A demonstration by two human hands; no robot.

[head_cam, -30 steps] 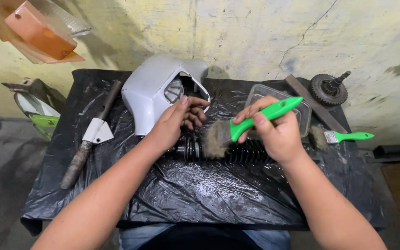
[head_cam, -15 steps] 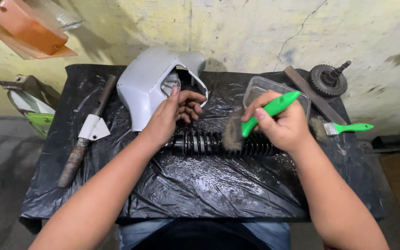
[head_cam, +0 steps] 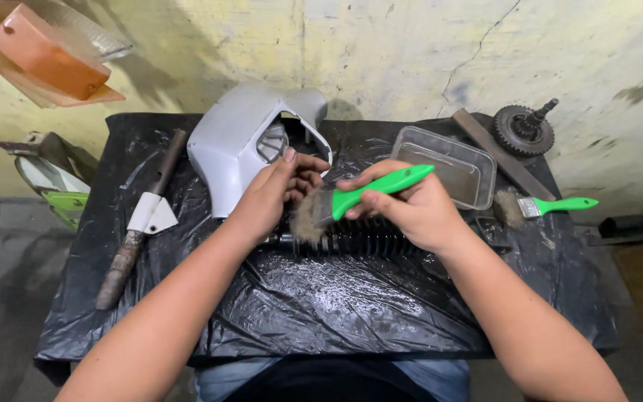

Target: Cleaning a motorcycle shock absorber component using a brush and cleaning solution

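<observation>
A black coil-spring shock absorber [head_cam: 362, 240] lies across the middle of a table covered in black plastic sheet [head_cam: 336, 298]. My left hand [head_cam: 277, 190] grips its left end. My right hand [head_cam: 403, 205] holds a green-handled paintbrush [head_cam: 366, 195]; its worn bristles press on the left part of the spring, next to my left fingers. My hands hide much of the shock absorber.
A grey plastic fairing cover [head_cam: 243, 145] sits behind my left hand. A clear plastic tub [head_cam: 448, 165], a second green brush [head_cam: 548, 206], a metal bar [head_cam: 500, 152] and a gear on a shaft [head_cam: 524, 130] lie at the right. A rusty rod with a white bracket [head_cam: 139, 219] lies at the left.
The brush has swept left along the spring toward my left hand. My left hand has stayed on the shock absorber's end. The camera view shifted slightly.
</observation>
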